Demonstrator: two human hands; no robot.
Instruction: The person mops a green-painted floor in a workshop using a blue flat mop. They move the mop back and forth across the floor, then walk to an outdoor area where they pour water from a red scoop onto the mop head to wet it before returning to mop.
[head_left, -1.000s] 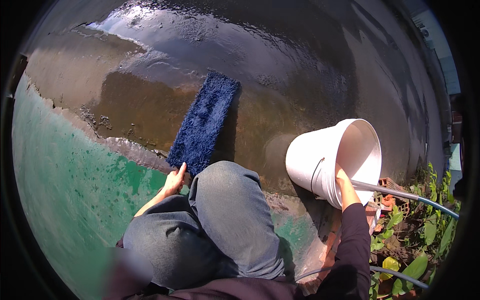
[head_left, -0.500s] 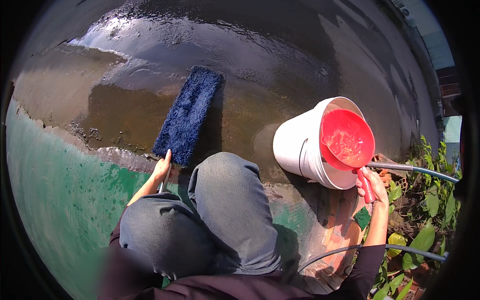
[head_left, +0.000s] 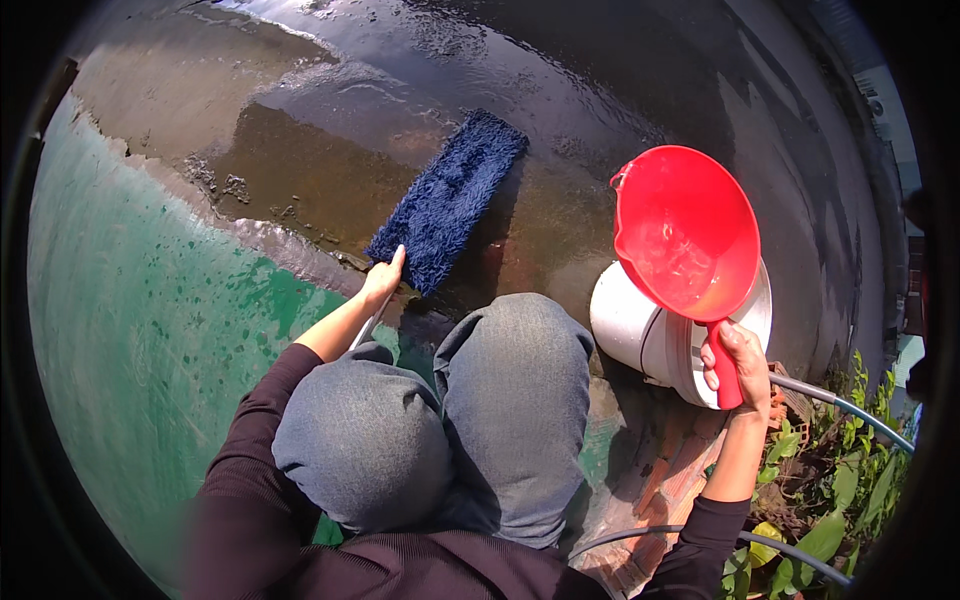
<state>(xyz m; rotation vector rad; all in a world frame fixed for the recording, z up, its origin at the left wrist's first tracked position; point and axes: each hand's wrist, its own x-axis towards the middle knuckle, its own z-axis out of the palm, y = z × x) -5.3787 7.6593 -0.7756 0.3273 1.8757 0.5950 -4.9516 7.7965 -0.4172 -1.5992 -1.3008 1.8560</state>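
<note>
A red plastic dipper [head_left: 690,230] with some clear water in its bowl is held up by its handle in my right hand [head_left: 738,362], fingers wrapped round it. Behind and below the dipper stands a white bucket [head_left: 625,320], its opening largely covered by the dipper. On the left, my left hand [head_left: 386,275] is closed at the near end of a flat mop with a shaggy blue pad [head_left: 452,195], pad side up. Part of the mop's thin metal handle shows below that hand, running down beside my knee. The pad is raised over wet ground.
Wet dark concrete [head_left: 330,170] with puddles spreads ahead; a green painted floor [head_left: 150,300] borders it on the left. Bricks [head_left: 660,480], a grey hose [head_left: 630,535] and leafy plants [head_left: 850,480] are at the right. My bent knees [head_left: 515,400] are between my arms.
The dipper has risen from the bucket's mouth, tilting more upright in my right hand. The mop pad and my left hand appear farther right as the whole view has shifted.
</note>
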